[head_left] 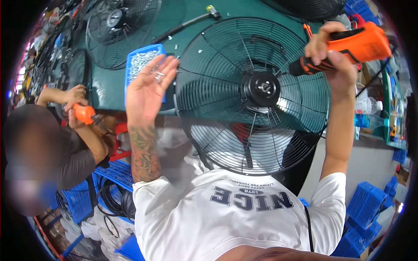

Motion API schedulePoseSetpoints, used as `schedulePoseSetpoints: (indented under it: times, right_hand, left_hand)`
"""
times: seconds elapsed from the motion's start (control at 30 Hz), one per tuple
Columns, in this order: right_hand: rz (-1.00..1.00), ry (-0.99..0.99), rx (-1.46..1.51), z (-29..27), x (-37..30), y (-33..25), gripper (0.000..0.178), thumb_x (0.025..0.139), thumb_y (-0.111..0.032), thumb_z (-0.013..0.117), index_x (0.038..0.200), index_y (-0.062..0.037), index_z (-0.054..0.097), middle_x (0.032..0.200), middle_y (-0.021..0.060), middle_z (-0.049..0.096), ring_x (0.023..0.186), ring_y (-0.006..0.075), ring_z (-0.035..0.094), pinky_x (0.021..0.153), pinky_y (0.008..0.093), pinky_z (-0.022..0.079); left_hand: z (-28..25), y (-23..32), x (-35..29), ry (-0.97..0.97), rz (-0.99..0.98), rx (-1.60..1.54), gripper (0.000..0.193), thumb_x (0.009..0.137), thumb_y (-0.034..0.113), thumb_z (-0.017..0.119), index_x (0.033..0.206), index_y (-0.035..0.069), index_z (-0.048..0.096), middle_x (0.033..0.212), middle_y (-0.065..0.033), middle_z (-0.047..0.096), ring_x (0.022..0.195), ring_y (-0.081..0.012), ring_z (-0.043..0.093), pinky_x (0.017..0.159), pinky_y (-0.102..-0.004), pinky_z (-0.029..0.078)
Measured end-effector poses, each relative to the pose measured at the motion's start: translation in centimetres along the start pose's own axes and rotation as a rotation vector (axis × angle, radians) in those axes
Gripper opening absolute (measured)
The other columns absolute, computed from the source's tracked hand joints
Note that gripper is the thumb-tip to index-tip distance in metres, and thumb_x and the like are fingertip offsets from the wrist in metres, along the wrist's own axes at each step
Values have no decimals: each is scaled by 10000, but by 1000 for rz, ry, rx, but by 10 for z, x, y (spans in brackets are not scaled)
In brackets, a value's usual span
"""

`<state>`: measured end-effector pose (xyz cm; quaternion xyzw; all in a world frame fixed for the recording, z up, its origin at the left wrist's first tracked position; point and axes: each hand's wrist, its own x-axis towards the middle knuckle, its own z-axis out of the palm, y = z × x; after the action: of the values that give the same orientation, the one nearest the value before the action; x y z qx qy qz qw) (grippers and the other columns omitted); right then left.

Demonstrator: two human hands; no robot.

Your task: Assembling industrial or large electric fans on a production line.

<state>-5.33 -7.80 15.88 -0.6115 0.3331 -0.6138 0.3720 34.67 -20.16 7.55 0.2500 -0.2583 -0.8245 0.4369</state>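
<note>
Left hand (146,89) raised, palm open, fingers (167,65) spread apart, a few small silver screws (158,76) resting loose near the fingertips. It sits just over the near edge of the blue tray (133,58) full of the same screws. Tray lies on the green desk (183,13), just left of the fan guard.

Right hand (333,54) clamped around the grip of the orange power screwdriver (348,50), fingers closed tight on it. Black nose of the tool points down-left, over the right part of the guard; can't tell if the bit touches the wire.

Black round fan guard (252,93) lies flat on the desk edge in front of the person, its near half overhanging. Black motor hub (263,87) at centre, bare shaft end showing.

More fan guards (115,32) farther left on the desk, black hose with a metal tip (189,21) behind. Co-worker at left holds another orange driver (82,114) in both hands. Blue crates (363,204) on the floor, right side.
</note>
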Motion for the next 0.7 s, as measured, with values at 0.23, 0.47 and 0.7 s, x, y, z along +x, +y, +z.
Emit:
schedulePoseSetpoints:
  times: [0.23, 0.47, 0.7]
  right_hand:
    - [-12, 83, 43, 16, -5, -19, 458, 884, -217, 652, 1247, 26, 516, 793, 43, 521, 697, 154, 555, 755, 357, 491]
    - [1, 96, 88, 22, -56, -31, 479, 873, -222, 680, 1233, -12, 443, 807, 36, 488, 683, 141, 487, 702, 324, 418]
    - [-130, 100, 133, 49, -46, -49, 429, 908, -230, 653, 1221, -35, 434, 825, 29, 477, 711, 124, 494, 760, 308, 406]
  left_hand:
    - [41, -8, -22, -125, -35, 57, 526, 892, -75, 392, 1407, -181, 414, 1473, -364, 430, 1446, -438, 386, 1198, -468, 395]
    - [70, -55, -16, -193, -183, 173, 357, 928, 0, 627, 1276, -63, 580, 1237, -235, 664, 1172, -307, 663, 1012, -402, 541]
    - [109, -96, -25, -389, -348, 322, 156, 981, 61, 591, 1109, -25, 613, 865, -111, 703, 586, -111, 638, 492, -215, 467]
